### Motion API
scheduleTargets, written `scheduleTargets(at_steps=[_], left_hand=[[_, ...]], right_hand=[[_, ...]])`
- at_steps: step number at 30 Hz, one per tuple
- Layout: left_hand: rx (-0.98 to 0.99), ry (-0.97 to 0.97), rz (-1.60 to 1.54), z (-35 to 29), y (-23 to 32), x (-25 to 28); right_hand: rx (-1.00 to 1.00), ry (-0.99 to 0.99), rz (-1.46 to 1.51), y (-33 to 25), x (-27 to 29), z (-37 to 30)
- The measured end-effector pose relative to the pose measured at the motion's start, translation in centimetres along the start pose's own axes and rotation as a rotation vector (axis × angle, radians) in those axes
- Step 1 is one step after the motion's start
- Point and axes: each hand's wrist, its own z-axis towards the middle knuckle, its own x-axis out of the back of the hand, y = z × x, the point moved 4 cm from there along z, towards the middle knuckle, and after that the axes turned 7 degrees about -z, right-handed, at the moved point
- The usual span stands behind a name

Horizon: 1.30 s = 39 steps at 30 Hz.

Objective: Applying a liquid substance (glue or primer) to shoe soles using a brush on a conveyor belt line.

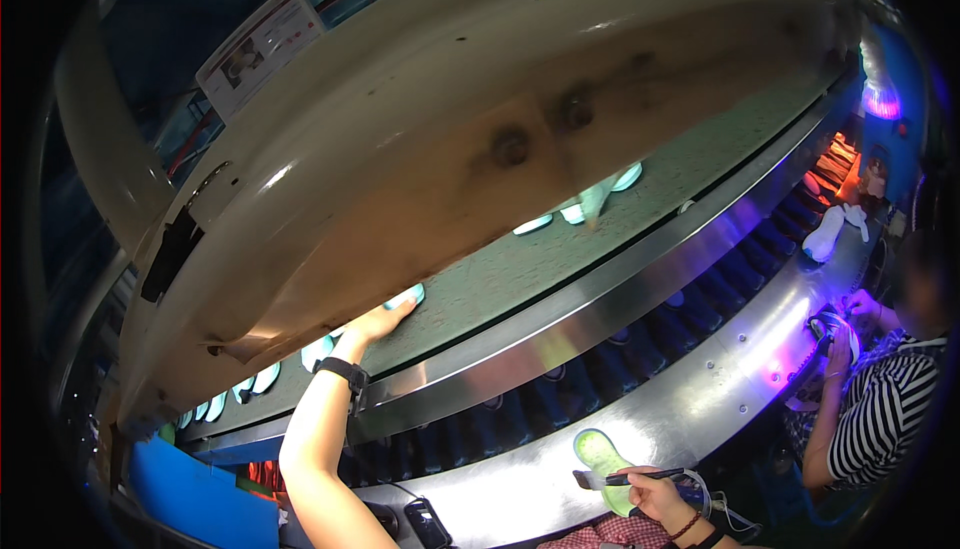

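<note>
My left hand [374,325] reaches over the steel edge onto the green conveyor belt, under the hood's lower rim. Its fingers are stretched out against a pale shoe sole [407,294]; the hood partly hides that sole. My right hand [655,499], low and right of centre, is closed round the dark handle of a flat brush [590,480]. The brush head lies over a yellow-green shoe sole [600,449] on the curved steel ledge. Whether the right fingers also touch that sole is hard to see.
A big cream hood [420,169] overhangs the belt [480,294]. More pale soles [600,199] lie on it. Dark shoes or lasts [560,394] line the channel below. A black handheld device [428,524] rests near my left arm. A person in a striped shirt [885,409] works at right.
</note>
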Motion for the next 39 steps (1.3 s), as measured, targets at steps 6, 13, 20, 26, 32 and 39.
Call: scheduleTargets(at_steps=[6, 13, 20, 26, 32, 39], left_hand=[[-0.336, -0.120, -0.309, 3.4, 1.1, -1.1], [-0.047, -0.171, -0.151, 3.7, -7.9, 0.8], [-0.007, -0.018, -0.085, -1.6, -13.8, 2.8], [-0.209, 0.078, -0.248, -1.7, -12.0, 1.2], [-0.501, 0.409, -0.466, -8.1, -13.0, -0.9], [-0.021, -0.044, -2.053, -22.5, -17.2, -9.6]], right_hand=[[-0.015, 0.030, -0.045, 1.3, -0.6, 0.3], [-0.005, 0.061, -0.028, 1.7, -1.6, 0.5], [-0.034, 0.022, -0.073, 2.6, -1.5, 0.8], [0.013, 0.037, -0.145, 2.8, -2.7, 0.6], [0.157, -0.023, -0.262, 1.8, -3.3, -0.6], [0.255, -0.018, -0.315, 1.2, -4.4, -0.4]])
